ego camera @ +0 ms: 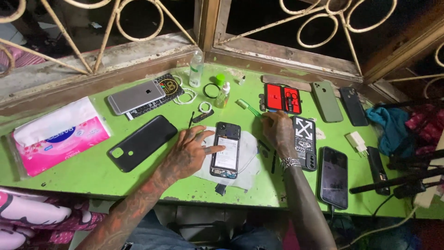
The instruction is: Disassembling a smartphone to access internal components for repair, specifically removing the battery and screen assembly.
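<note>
On the far left of the green painted surface (74,173) lies a soft pink and white tissue pack (58,135), closed, so its contents cannot be seen. Next come a silver smartphone lying face down (135,96) on a black patterned case, and nearer to you a black plastic phone back cover with camera cut-outs (142,142).

Your left hand (189,153) rests palm down on a white sheet, fingers (210,149) loosely spread, the fingertips touching the left edge of the opened smartphone with its back removed and battery showing (226,149). That phone lies on the sheet at the centre of the surface, between your two hands.

Behind it stand a clear plastic bottle with a white cap (196,69) and a small clear dropper bottle (223,95); how full either is cannot be told.

Your right hand (279,132), a metal bracelet at the wrist, lies curled, fingers (267,118) drawn together at the end of a green toothbrush-like tool (248,108); whether they pinch it cannot be told.

Just beyond is an open black tool case with red lining (282,98), holding small metal tools in its right half. To the right lie a black case with white cross markings (305,140), a green phone (326,101), a dark phone (354,106), a black-screened phone (333,177) and a white charger plug (357,141).
</note>
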